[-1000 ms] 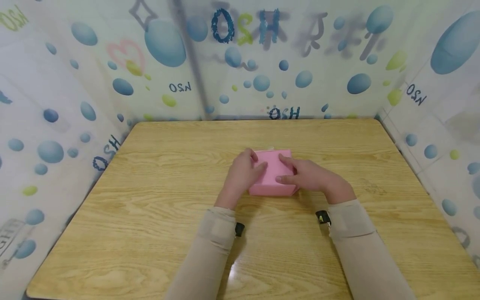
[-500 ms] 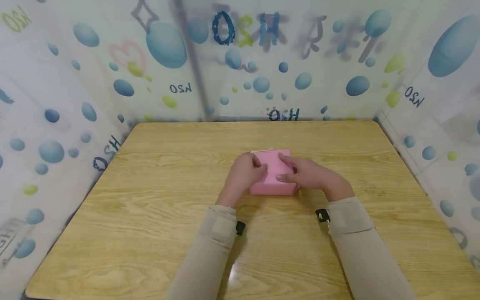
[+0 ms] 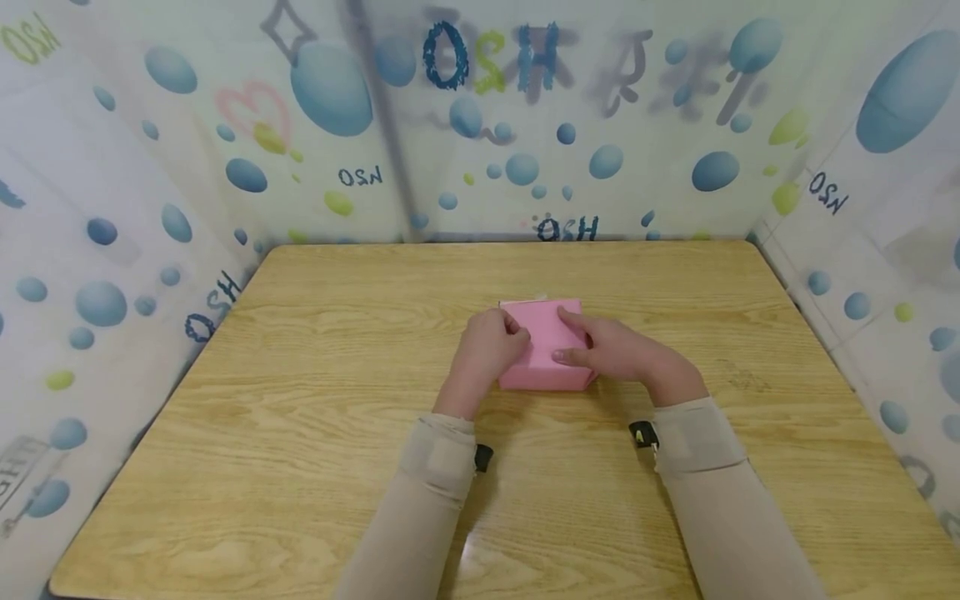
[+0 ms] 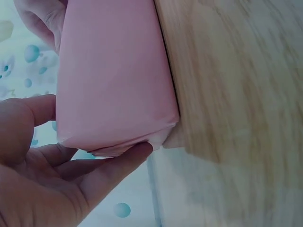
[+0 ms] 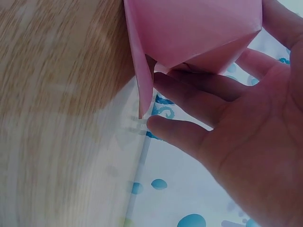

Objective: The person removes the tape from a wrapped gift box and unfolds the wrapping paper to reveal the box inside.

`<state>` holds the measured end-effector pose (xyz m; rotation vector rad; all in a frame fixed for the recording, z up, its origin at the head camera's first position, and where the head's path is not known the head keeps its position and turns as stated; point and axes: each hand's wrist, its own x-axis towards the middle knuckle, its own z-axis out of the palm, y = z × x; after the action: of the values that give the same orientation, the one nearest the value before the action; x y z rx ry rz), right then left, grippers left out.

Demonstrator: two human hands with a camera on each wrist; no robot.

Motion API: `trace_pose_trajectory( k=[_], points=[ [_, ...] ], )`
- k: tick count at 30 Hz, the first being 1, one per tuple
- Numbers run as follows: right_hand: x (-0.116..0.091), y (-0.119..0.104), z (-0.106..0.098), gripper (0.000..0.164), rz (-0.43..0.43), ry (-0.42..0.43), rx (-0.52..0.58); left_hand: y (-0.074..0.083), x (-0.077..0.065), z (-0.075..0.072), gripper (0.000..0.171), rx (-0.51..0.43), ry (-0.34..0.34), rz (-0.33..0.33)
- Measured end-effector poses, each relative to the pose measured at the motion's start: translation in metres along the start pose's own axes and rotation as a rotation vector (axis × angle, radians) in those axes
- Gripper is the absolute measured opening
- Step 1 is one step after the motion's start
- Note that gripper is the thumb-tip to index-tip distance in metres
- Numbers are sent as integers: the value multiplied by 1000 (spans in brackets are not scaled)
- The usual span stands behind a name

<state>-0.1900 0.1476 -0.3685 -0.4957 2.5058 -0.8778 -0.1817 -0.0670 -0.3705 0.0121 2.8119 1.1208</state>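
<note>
A box-shaped package in pink wrapping paper (image 3: 543, 333) lies on the wooden table, its left end folded in. My left hand (image 3: 487, 346) grips that end: the thumb lies at the top edge, and in the left wrist view the fingers (image 4: 118, 170) press along the creased paper. From the other side my right hand (image 3: 615, 350) holds the package, thumb and index finger on its top. In the right wrist view the remaining fingers (image 5: 194, 97) reach to the right end, where a flap of pink paper (image 5: 142, 80) stands loose near the table.
A wood-grain table (image 3: 300, 358) extends around the package on all sides. Walls with printed blue and green bubbles (image 3: 480, 167) enclose it at the back and both sides. A small whitish scrap (image 3: 542, 297) shows just behind the package.
The left hand's index finger has drawn back from the package's far left corner, and its fingers have curled closer to the thumb. The right hand and the package stay in place.
</note>
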Motion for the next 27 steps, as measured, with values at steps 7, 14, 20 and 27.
trace_pose_trajectory(
  k=[7,14,20,27],
  points=[
    [-1,0,0,83,7,-10,1,1,-3,-1,32,-4,-2,-17],
    [-2,-1,0,83,17,-19,13,-1,-5,-3,30,-26,-10,-38],
    [-3,-2,0,82,16,-16,3,-1,-6,-7,23,-31,9,-49],
    [-4,-2,0,82,11,-17,4,-1,-7,-13,21,-14,16,-58]
  ],
)
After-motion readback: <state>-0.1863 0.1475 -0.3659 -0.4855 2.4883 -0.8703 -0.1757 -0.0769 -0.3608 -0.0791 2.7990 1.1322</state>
